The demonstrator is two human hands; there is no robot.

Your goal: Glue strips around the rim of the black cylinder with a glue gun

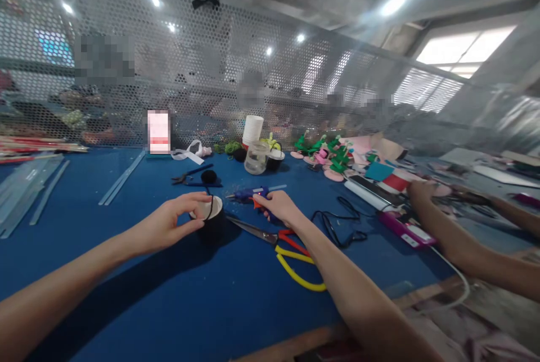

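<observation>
My left hand (171, 222) pinches the rim of a small cup (210, 216), black outside and white inside, which stands on the blue table (126, 272). A black cord hangs over the cup's rim. My right hand (277, 206) is closed around the handle of a blue glue gun (248, 194), whose nozzle points left toward the cup. Scissors with red and yellow handles (278, 244) lie between my forearms, just in front of the cup.
A co-worker's arm (459, 244) reaches in from the right over a pink box (405, 227). Black cable (337, 224), small dark scissors (185, 177), a black pompom (208, 176), a glass jar (256, 158), stacked white cups (252, 129), green and pink craft pieces (329, 157), and clear strips (25, 193) surround me. A perforated screen stands behind.
</observation>
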